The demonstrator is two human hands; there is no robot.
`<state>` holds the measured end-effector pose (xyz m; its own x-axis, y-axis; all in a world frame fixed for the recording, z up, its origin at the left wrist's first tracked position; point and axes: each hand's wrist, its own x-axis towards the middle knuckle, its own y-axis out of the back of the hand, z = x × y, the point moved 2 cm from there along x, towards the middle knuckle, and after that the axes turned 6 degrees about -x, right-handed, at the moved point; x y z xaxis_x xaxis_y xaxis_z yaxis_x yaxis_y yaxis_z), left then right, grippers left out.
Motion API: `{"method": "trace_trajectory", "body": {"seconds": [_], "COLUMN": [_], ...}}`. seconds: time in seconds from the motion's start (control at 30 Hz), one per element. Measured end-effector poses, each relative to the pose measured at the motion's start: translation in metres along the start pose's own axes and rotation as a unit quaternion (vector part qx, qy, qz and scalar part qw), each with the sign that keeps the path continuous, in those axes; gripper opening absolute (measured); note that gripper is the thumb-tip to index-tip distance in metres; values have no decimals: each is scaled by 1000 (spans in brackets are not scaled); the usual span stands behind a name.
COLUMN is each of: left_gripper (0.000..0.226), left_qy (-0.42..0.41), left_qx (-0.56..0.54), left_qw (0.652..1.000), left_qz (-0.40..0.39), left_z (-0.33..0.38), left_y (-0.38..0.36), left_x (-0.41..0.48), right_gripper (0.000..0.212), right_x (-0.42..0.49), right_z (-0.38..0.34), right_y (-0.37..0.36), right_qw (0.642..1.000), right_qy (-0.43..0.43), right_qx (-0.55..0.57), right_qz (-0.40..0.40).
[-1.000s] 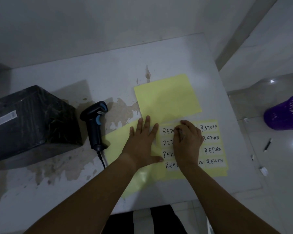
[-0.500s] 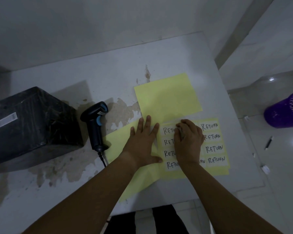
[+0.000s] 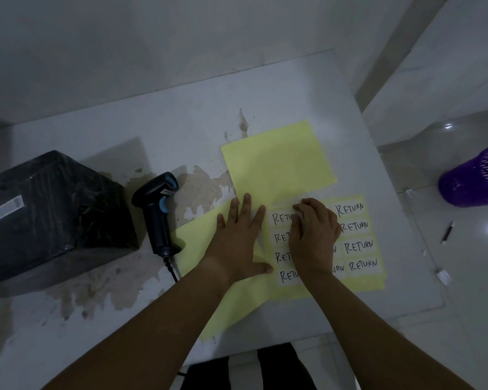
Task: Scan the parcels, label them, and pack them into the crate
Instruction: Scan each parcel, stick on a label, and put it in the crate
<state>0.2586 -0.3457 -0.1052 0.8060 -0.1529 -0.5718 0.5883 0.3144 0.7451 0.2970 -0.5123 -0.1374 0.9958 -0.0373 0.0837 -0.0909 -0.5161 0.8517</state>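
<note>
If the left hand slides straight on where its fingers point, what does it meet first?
Most likely the blank yellow sheet, which lies just beyond the left hand's fingertips; they may already touch its near edge.

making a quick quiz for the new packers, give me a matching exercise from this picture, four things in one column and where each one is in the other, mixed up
Things
1. black plastic-wrapped parcel
2. black handheld scanner with a blue trigger
3. purple perforated plastic basket
4. yellow sheet of white RETURN labels

Places
a. on the floor, right of the table
b. partly under the right hand
c. at the table's left end
d. on the table, just right of the parcel

Pairs: 1-c, 2-d, 3-a, 4-b
</note>
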Motion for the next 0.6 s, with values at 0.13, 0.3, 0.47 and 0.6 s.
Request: {"method": "trace_trajectory", "body": {"seconds": [0.13,0.3,0.47,0.6], "left_gripper": [128,127,128,128], "left_qy": [-4,-5,-1,0], "left_qx": [-7,0,-1,1], "left_qw": [1000,1000,1000,1000], "left_qz": [3,2,0,-1], "left_z": [-2,-1,-2,-2], "left_y": [0,0,-1,-1], "left_x": [0,1,1,2], "right_gripper": [13,23,13,16], "right_x": [-1,0,-1,2], "right_z": [-1,-1,-1,-2], "right_y": [-1,-2,-1,0], "right_qw": [1000,1000,1000,1000], "right_qy": [7,1,2,-12], "right_qx": [2,-3,-2,2], "right_qz": [9,2,7,-13]}}
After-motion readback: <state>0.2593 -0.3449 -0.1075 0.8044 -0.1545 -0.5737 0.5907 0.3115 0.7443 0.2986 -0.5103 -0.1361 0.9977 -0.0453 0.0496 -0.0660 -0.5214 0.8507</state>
